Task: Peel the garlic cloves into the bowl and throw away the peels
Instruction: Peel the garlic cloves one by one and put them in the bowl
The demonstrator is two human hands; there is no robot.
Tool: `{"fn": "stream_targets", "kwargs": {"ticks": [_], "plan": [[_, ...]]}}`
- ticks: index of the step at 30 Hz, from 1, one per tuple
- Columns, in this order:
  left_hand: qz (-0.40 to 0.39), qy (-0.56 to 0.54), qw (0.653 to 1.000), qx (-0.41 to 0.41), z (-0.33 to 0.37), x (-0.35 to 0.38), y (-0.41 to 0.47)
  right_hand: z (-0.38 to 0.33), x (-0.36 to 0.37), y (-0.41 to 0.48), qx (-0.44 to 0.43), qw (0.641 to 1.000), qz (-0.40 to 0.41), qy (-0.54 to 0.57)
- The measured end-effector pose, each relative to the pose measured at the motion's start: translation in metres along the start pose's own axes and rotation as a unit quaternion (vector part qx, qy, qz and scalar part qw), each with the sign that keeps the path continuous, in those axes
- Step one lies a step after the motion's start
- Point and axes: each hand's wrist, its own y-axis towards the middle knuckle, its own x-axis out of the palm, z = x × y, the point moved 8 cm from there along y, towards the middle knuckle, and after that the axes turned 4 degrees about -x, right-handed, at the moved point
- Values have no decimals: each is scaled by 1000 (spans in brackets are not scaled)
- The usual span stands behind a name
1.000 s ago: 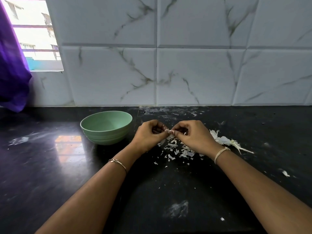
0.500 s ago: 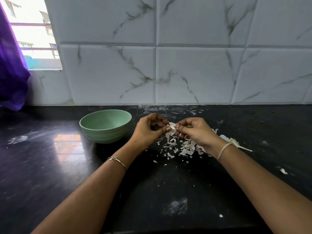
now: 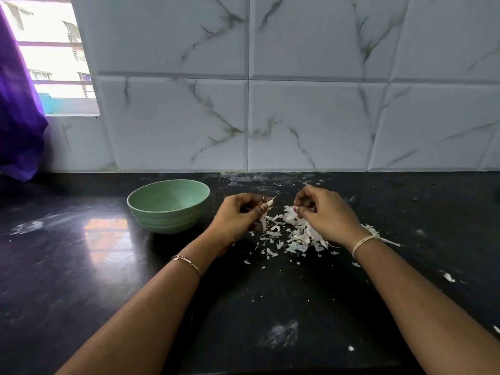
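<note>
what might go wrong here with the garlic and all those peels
1. The peels lie loose and scattered over the dark counter; a sweep of the right hand or forearm could push flakes off the edge.
2. The clove in the left hand still trails skin, so peel might drop into the green bowl with it.

- Reached in from the lower edge as two bare forearms, no sleeves in view.
- Wore on the wrist behind the left hand (image 3: 238,216) a thin rose-gold chain bracelet (image 3: 187,262) with a small clasp on top.
- Carried on the wrist behind the right hand (image 3: 326,213) a pale cream thread (image 3: 364,241), wound round more than once.
- Showed fingernails kept short.
</note>
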Motion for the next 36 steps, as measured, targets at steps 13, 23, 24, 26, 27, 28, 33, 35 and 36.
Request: {"fn": "stream_targets", "kwargs": {"ticks": [13, 23, 24, 26, 27, 28, 33, 35, 36], "plan": [[5, -3, 1000, 5, 1, 0, -3, 11, -19, -4, 14, 996, 17, -83], [13, 0, 1000, -17, 1, 4, -4, -27, -7, -4, -104, 992, 19, 73], [12, -3, 1000, -17, 2, 5, -4, -32, -3, -4, -111, 990, 10, 87], [3, -12, 1000, -21, 1, 7, -4, -38, 2, -5, -125, 988, 3, 86], [-5, -14, 1000, -26, 0, 9, -4, -39, 3, -4, -130, 989, 6, 77], [-16, -13, 999, -33, -1, 11, -5, -38, 3, -4, -131, 989, 11, 71], [-60, 12, 997, -36, -6, 17, -4, -29, -1, -2, -106, 991, 8, 77], [-59, 19, 998, -31, -6, 17, -4, -24, -3, 0, -86, 991, 12, 97], [-54, 17, 998, -29, -6, 16, -3, -21, -4, 0, -72, 991, 11, 111]]}}
